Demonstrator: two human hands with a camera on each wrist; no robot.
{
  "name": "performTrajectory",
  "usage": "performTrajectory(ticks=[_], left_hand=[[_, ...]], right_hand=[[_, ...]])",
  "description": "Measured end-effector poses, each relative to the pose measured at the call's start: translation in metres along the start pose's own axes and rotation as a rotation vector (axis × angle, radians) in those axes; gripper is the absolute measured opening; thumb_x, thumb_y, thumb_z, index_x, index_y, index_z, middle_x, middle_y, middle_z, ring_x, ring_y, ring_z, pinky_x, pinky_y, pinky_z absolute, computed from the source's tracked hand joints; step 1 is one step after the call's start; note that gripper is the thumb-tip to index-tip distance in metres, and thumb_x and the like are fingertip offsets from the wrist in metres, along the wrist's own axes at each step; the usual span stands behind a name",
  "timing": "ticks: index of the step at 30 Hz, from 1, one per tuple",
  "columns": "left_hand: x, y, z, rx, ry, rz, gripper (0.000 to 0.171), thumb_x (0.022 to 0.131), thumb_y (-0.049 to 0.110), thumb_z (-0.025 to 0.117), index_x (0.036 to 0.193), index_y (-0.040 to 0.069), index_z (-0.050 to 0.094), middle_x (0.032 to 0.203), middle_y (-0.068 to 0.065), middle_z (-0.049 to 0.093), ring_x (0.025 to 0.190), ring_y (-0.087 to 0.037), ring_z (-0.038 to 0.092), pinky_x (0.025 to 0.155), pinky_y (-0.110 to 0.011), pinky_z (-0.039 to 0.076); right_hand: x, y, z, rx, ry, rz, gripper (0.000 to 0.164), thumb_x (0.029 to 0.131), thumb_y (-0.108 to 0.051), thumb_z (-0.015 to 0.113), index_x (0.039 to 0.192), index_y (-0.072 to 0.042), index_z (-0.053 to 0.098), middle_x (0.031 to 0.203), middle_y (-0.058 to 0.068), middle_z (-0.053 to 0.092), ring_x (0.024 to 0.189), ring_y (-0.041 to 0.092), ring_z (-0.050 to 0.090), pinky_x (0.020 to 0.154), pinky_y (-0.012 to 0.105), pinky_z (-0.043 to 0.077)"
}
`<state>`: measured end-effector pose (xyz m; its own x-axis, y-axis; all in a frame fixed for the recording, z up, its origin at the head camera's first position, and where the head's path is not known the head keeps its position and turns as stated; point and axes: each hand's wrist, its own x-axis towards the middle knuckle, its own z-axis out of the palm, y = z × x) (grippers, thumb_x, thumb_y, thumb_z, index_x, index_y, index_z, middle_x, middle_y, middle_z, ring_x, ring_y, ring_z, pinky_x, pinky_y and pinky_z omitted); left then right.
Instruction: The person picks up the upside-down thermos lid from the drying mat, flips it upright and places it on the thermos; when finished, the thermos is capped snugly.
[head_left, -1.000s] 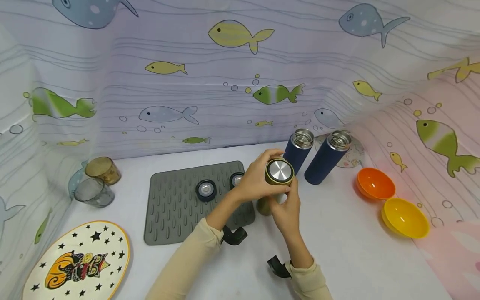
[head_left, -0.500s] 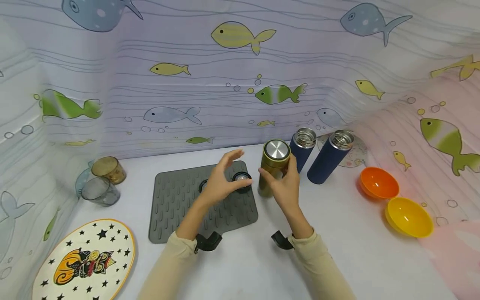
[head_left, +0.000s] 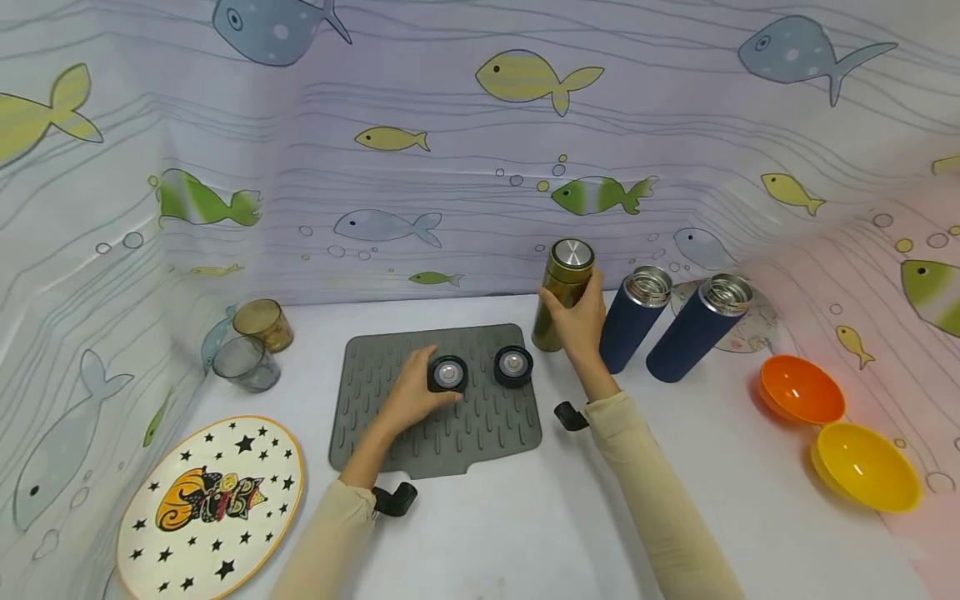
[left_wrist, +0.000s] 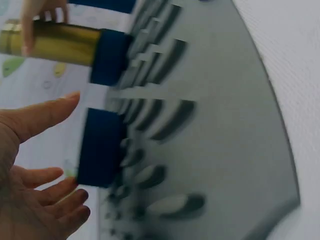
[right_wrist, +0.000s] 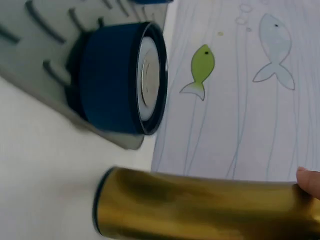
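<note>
In the head view my right hand (head_left: 579, 325) grips a gold thermos flask (head_left: 568, 277) with a silver-topped lid, upright at the back of the table beside a grey ribbed mat (head_left: 435, 454). Two round dark-blue bottle lids sit on that mat, their inner sides facing up. Around the left lid (head_left: 448, 375) my left hand (head_left: 408, 398) spreads its thumb and fingers; in the left wrist view the fingertips are right by the lid (left_wrist: 101, 147). The right lid (right_wrist: 112, 77) lies near the mat's edge, close to the flask in the right wrist view.
Two navy flasks without lids, one (head_left: 630, 329) right beside the right hand and another (head_left: 692, 340), stand before a patterned round plate (head_left: 753, 327). Orange (head_left: 801, 390) and yellow (head_left: 866, 471) bowls lie right. An amber glass (head_left: 264, 323), a grey glass (head_left: 246, 365) and an oval plate (head_left: 262, 508) occupy the left.
My left hand has let go of the gold flask's top and moved left to the left lid. My right hand has carried the flask toward the back. The head view has shifted left.
</note>
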<state>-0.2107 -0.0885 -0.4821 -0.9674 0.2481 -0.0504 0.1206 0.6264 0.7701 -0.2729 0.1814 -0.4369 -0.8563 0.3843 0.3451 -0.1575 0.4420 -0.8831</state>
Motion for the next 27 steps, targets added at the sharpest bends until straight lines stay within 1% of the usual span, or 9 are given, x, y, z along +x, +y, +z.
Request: performTrajectory(ticks=[3,6,10,13,14,16,20,23,27], left_hand=[[0.010,-0.004,0.010,0.060,-0.016,0.015,0.089,0.078,0.019,0.085,0.148,-0.006,0.036,0.145,-0.028,0.043,0.134,-0.044,0.043,0.109,-0.060,0.037],[0.015,-0.007,0.016,0.124,-0.004,0.022,0.084,0.076,0.018,0.086,0.143,-0.006,0.042,0.141,-0.026,0.049,0.132,-0.041,0.045,0.109,-0.056,0.038],[0.009,-0.002,0.013,0.129,0.014,0.050,0.080,0.074,0.016,0.088,0.140,-0.003,0.047,0.140,-0.024,0.052,0.133,-0.042,0.046,0.108,-0.058,0.040],[-0.002,0.012,0.004,0.098,0.005,0.124,0.079,0.074,0.014,0.088,0.140,-0.001,0.048,0.139,-0.022,0.053,0.132,-0.041,0.048,0.106,-0.059,0.041],[-0.006,0.018,0.001,0.087,0.001,0.156,0.078,0.074,0.013,0.088,0.140,0.000,0.048,0.138,-0.020,0.053,0.131,-0.040,0.049,0.106,-0.059,0.041],[-0.015,0.032,-0.006,0.059,-0.014,0.223,0.078,0.073,0.011,0.088,0.140,0.002,0.049,0.134,-0.016,0.056,0.126,-0.036,0.054,0.103,-0.056,0.044],[-0.034,0.056,-0.014,0.004,-0.049,0.319,0.078,0.072,0.007,0.088,0.140,0.004,0.049,0.129,-0.011,0.057,0.118,-0.029,0.059,0.098,-0.050,0.050],[-0.045,0.068,-0.015,-0.017,-0.072,0.360,0.076,0.074,0.006,0.087,0.139,0.005,0.049,0.130,-0.009,0.056,0.117,-0.026,0.060,0.097,-0.047,0.052],[-0.053,0.076,-0.013,-0.018,-0.078,0.397,0.073,0.074,0.004,0.086,0.137,0.006,0.051,0.132,-0.008,0.056,0.119,-0.024,0.059,0.099,-0.044,0.051]], right_hand=[[0.000,-0.002,-0.009,-0.025,-0.078,0.035,0.088,0.083,-0.027,0.082,0.150,-0.005,0.029,0.139,0.022,0.052,0.128,0.039,0.052,0.109,0.052,0.040],[-0.006,-0.008,-0.018,-0.058,-0.153,0.078,0.095,0.086,-0.031,0.078,0.155,-0.005,0.019,0.148,0.025,0.042,0.137,0.041,0.044,0.113,0.054,0.035],[-0.035,-0.021,-0.031,-0.085,-0.165,0.062,0.097,0.087,-0.028,0.076,0.157,-0.002,0.014,0.153,0.027,0.030,0.142,0.041,0.035,0.114,0.055,0.033],[-0.065,-0.034,-0.038,-0.059,-0.218,0.020,0.087,0.086,-0.023,0.078,0.153,0.000,0.027,0.148,0.027,0.037,0.136,0.041,0.041,0.107,0.055,0.041],[-0.073,-0.037,-0.039,-0.037,-0.274,0.027,0.083,0.087,-0.023,0.078,0.152,-0.001,0.031,0.147,0.026,0.040,0.134,0.041,0.045,0.105,0.054,0.044],[-0.088,-0.043,-0.041,0.023,-0.435,0.076,0.074,0.089,-0.024,0.076,0.149,-0.003,0.038,0.144,0.024,0.047,0.129,0.040,0.051,0.100,0.053,0.049],[-0.104,-0.050,-0.043,0.166,-0.758,0.275,0.063,0.096,-0.031,0.066,0.148,-0.005,0.041,0.140,0.021,0.055,0.123,0.038,0.059,0.100,0.051,0.050],[-0.110,-0.051,-0.044,0.280,-0.879,0.381,0.058,0.099,-0.031,0.060,0.145,0.000,0.044,0.134,0.021,0.060,0.116,0.035,0.064,0.098,0.046,0.052],[-0.117,-0.051,-0.044,0.395,-0.951,0.454,0.054,0.100,-0.029,0.059,0.139,0.006,0.050,0.126,0.018,0.064,0.104,0.024,0.069,0.092,0.039,0.056]])
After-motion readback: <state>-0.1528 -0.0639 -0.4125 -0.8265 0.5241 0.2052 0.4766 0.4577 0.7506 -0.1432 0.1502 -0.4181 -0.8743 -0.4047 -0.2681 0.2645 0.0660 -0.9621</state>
